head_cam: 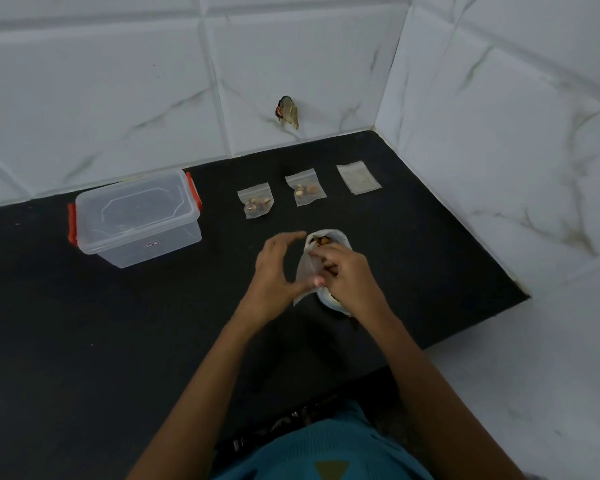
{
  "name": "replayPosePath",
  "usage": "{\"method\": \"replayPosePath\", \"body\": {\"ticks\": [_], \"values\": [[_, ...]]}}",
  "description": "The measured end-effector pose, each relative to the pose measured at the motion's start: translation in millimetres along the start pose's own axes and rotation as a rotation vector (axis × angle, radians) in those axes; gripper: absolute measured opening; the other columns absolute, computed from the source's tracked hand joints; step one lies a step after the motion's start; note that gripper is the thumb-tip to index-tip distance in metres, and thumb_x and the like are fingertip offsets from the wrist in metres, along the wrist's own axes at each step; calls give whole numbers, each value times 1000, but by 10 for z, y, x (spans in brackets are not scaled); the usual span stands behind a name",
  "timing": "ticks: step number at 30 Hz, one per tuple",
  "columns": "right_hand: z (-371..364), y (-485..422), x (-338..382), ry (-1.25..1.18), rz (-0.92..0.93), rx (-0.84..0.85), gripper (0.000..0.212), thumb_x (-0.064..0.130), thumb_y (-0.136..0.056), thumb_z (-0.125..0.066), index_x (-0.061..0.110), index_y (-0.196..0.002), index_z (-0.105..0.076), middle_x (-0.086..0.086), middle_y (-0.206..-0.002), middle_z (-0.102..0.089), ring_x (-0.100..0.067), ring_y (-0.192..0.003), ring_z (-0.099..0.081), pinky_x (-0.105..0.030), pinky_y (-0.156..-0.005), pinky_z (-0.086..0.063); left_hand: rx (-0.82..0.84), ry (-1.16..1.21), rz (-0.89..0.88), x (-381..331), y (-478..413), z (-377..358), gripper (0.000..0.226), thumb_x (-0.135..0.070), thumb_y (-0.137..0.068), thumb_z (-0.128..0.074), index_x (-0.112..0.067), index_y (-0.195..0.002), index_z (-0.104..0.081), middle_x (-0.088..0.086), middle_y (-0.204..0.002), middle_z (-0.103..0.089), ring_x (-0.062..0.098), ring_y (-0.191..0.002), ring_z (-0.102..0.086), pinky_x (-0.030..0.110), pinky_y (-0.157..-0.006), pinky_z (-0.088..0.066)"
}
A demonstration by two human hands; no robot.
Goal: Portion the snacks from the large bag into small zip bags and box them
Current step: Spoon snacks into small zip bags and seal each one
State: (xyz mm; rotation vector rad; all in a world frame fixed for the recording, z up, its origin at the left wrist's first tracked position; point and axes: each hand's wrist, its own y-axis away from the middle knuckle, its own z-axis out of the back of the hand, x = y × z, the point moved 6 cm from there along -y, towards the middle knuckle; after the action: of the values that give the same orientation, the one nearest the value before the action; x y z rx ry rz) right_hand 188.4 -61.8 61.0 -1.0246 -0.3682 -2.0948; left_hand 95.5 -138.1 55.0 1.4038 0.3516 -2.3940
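- A matte black stone countertop (118,341) is running into a corner of glossy white marble-veined wall tiles (118,98).
- A soft, translucent white large plastic bag (342,238) is sitting on the counter under both hands, its rolled mouth gaping and showing brown and orange snack pieces (321,241) inside.
- The left hand (274,271) is arching in a C, forefinger and thumb spread wide and gripping the edges of a thin clear small zip bag (303,271), which is standing against the large bag's near side.
- The right hand (352,282) is hovering over that small bag's mouth, its fingers bunched together and curling around brown bits.
- Two flat clear zip pouches, the left filled pouch (256,200) and the middle filled pouch (305,190), are lying behind the hands, each holding a few pieces.
- An empty clear pouch (358,177) is lying to their right.
- A rectangular clear plastic lidded box (136,220) with orange-red side latches (71,225) is sitting well to the left; its small front sticker (151,243) is too blurred to read.
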Motion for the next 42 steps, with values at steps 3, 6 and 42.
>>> {"method": "replayPosePath", "body": {"ticks": [3, 6, 42], "values": [[24, 11, -8, -49, -48, 19, 39, -6, -84, -57, 6, -121, -58, -9, -121, -59, -9, -95, -58, -6, -78, -45, 147, -113, 2, 101, 3, -134, 103, -25, -64, -83, -19, -145, -19, -7, -145, -24, 3, -129, -17, 25, -108, -16], [14, 25, 15, -79, -35, 62, 35, -7, -84, -56, 7, -115, -62, -3, -120, -58, -3, -93, -55, -4, -78, -44, 45, -162, -61, 87, -5, -182, 93, -21, -68, -81, -10, -142, -26, 3, -142, -36, 13, -130, -31, 25, -107, -22], [166, 12, -66, -37, -201, -211, 17, 18, -80, -71, 2, -88, -69, -4, -85, -66, -1, -66, -55, -9, -61, -46, -268, -184, -100, 42, -99, -231, 44, -17, -77, -73, -1, -113, -53, 11, -113, -59, 21, -103, -56, 46, -98, -43]]}}
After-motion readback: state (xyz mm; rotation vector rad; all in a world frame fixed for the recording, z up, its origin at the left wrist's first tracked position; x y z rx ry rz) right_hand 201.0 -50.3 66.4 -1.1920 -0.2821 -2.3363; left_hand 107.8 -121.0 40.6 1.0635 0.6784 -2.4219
